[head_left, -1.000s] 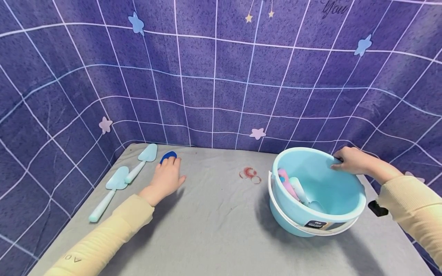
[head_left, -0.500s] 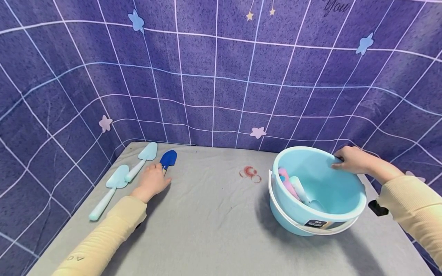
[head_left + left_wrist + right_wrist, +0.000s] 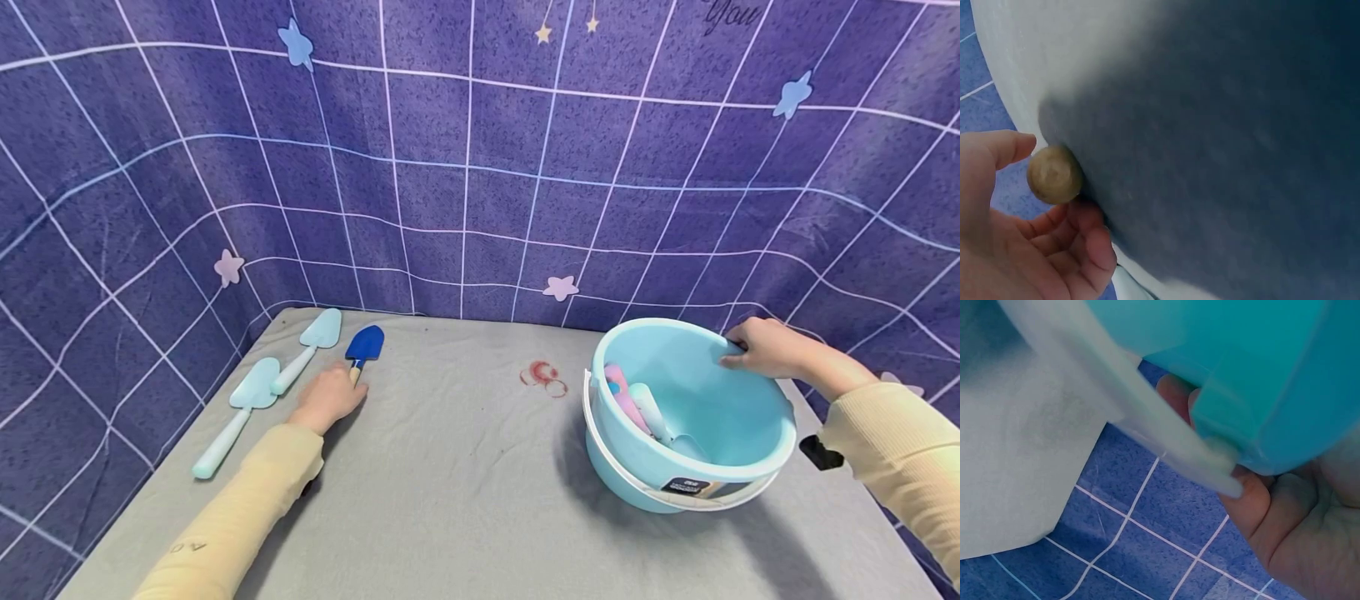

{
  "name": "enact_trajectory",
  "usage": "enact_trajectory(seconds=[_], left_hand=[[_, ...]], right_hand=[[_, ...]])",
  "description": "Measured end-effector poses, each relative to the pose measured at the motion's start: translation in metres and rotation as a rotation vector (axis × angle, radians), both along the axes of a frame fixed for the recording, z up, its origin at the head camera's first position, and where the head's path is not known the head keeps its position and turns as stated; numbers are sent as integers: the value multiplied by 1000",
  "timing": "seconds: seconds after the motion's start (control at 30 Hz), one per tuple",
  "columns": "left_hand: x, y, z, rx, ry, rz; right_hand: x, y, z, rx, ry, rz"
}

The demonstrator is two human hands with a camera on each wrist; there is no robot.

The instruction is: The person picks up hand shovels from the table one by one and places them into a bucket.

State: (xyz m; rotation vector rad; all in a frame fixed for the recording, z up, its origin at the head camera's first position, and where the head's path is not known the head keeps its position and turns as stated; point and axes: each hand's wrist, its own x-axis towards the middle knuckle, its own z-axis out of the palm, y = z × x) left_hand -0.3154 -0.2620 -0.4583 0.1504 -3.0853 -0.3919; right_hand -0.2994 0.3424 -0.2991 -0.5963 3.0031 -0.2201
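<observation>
The left hand (image 3: 330, 396) has its fingers curled round the wooden handle (image 3: 355, 375) of the blue trowel (image 3: 366, 343) on the surface (image 3: 450, 467) while the right hand (image 3: 768, 348) grips the tilted bucket (image 3: 727, 400), so this looks like a pick-up, probably needing a secure pinch before lifting.

Pale yellow sleeves (image 3: 240, 508) (lettering (image 3: 187, 547), apparently).
</observation>
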Motion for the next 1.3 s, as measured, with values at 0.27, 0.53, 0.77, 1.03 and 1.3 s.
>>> enact_trajectory(seconds=[0.27,0.53,0.77,1.03,1.3], left_hand=[[-6,2,-5,6,-32,29],[-7,6,0,16,-73,47],[-7,4,9,32,-145,9],[-3,1,29,22,-180,22],[-1,5,49,7,-139,58]], right_hand=[[0,0,0,-3,-3,3],[0,0,2,-5,-2,-1],[1,0,1,-4,1,1],[1,0,0,-10,-3,8],[-1,1,0,-5,4,6]])
